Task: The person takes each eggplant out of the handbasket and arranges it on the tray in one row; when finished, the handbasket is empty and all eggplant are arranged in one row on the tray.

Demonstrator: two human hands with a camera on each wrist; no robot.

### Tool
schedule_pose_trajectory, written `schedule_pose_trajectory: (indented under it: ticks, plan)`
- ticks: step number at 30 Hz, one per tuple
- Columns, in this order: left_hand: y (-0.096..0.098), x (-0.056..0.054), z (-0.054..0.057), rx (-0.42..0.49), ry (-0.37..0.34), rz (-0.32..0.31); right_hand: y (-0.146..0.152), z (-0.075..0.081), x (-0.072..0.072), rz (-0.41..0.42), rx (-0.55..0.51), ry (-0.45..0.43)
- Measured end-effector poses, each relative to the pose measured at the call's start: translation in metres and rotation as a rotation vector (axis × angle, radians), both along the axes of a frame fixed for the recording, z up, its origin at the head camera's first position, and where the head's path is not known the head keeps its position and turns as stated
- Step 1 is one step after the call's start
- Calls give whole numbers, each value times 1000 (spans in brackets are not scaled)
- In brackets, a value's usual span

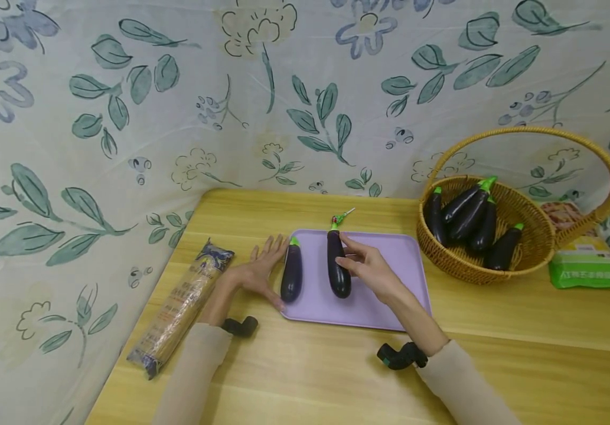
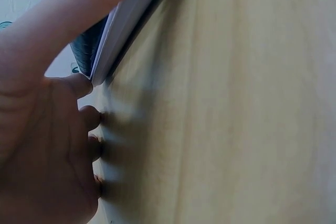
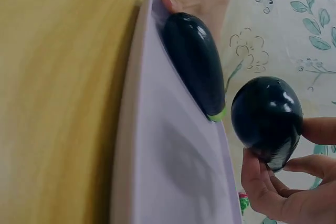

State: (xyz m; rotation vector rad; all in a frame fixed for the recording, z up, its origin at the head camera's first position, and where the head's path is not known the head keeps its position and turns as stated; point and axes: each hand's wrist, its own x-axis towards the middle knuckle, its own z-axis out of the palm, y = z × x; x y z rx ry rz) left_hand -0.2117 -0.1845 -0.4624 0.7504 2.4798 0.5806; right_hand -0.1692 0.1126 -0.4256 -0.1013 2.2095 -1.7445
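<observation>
My right hand [image 1: 368, 265] pinches a dark purple eggplant [image 1: 339, 268] between thumb and fingers. In the right wrist view this eggplant [image 3: 266, 114] hangs above the lilac tray [image 3: 157, 182], its shadow falling on the tray. Another eggplant [image 1: 292, 273], with a green cap, lies along the tray's left side. Spread out at the left edge of the tray [image 1: 374, 304] is my left hand [image 1: 257, 271], its thumb at the near left corner. The left wrist view shows its fingertips touching the wooden table, beside the tray's rim [image 2: 113, 40].
A wicker basket [image 1: 459, 268] with several eggplants stands at the right. Behind it lies a green and white package [image 1: 591, 262]. A long clear-wrapped pack [image 1: 179, 307] lies left of my left arm. Past the tray's far edge is a small green-wrapped thing with a white stick [image 1: 339, 219].
</observation>
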Motion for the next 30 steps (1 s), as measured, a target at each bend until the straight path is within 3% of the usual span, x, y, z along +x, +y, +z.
schedule_pose_trajectory:
  ticks: [6, 14, 30]
  plan:
    - [-1, 0, 0, 2, 3, 0, -23, -11, -1, 34, 24, -37]
    - [-3, 0, -1, 17, 1, -7, -45, -14, -6, 41, 124, -30]
    - [-1, 0, -1, -3, 1, -4, -58, -14, -10, 65, 234, 19]
